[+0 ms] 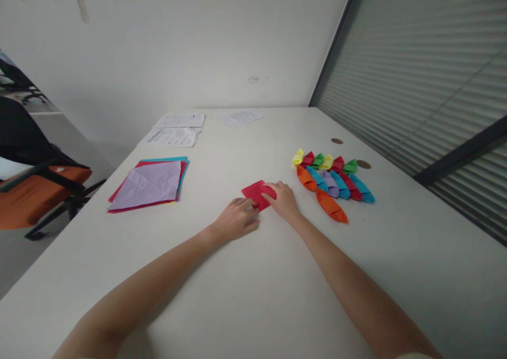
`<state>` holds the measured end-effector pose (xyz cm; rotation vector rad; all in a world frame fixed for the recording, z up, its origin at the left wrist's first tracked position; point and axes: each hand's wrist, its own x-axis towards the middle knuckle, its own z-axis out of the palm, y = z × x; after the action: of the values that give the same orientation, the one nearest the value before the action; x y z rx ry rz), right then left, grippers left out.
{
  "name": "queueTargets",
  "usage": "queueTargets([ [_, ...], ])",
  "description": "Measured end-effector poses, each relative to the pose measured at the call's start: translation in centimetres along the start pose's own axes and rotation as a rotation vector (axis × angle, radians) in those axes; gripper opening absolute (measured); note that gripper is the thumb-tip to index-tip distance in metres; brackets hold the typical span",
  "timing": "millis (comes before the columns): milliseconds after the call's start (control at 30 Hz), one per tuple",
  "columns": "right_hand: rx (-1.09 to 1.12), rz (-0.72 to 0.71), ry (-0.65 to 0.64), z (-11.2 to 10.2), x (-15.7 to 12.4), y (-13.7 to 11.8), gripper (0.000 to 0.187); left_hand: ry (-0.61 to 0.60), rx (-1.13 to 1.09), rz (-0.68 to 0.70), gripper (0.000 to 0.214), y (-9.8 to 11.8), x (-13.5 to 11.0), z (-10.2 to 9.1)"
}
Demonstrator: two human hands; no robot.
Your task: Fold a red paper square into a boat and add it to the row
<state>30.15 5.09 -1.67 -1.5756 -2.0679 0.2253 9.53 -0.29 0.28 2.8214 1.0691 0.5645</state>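
A small folded piece of red paper lies on the white table in front of me, between my two hands. My right hand grips its right side, where a flap stands raised under the fingers. At the lower left edge, my left hand holds the paper with curled fingers, its thumb low near the tabletop. The fingers partly cover the paper, so its full outline is hidden. To the right are several folded paper pieces in orange, blue, purple, red, green and yellow, arranged in rows.
A stack of square paper sheets, purple on top, rests at the left. Printed pages and another printed sheet lie at the back of the white table. An orange-seated chair stands left; blinds line the right.
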Motion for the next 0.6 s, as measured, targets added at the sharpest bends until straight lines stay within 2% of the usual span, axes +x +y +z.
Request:
queueTargets([
  [67, 0.103, -0.012, 0.025, 0.2, 0.1, 0.1, 0.037, -0.007, 0.013, -0.024, 0.024, 0.1, 0.0, 0.0],
  [200, 0.52, 0.081, 0.064, -0.4, 0.7, 0.2, 0.06, 0.01, 0.049, -0.083, 0.03, 0.0, -0.2, 0.2],
  [267, 0.655, 0.092, -0.018, -1.3, 1.0, 0.5, 0.056, 0.034, 0.044, -0.116, 0.031, -0.4, -0.3, 0.5],
  [333, 0.711, 0.002, -0.212, -2.3, 1.0, 1.1, 0.04, 0.06, 0.038, -0.15, 0.028, -1.1, -0.4, 0.7],
  [433, 0.599, -0.164, -0.472, -3.5, 0.9, 2.1, 0.027, 0.072, 0.039, -0.2, 0.024, -2.1, -0.4, 0.8],
  [500, 0.529, -0.188, -0.546, -3.9, 0.9, 2.5, 0.023, 0.057, 0.051, -0.211, 0.028, -2.4, -0.3, 0.7],
  [600, 0.49, -0.175, -0.583, -4.0, 1.1, 2.6, 0.025, 0.028, 0.083, -0.189, 0.039, -2.5, -0.3, 0.4],
])
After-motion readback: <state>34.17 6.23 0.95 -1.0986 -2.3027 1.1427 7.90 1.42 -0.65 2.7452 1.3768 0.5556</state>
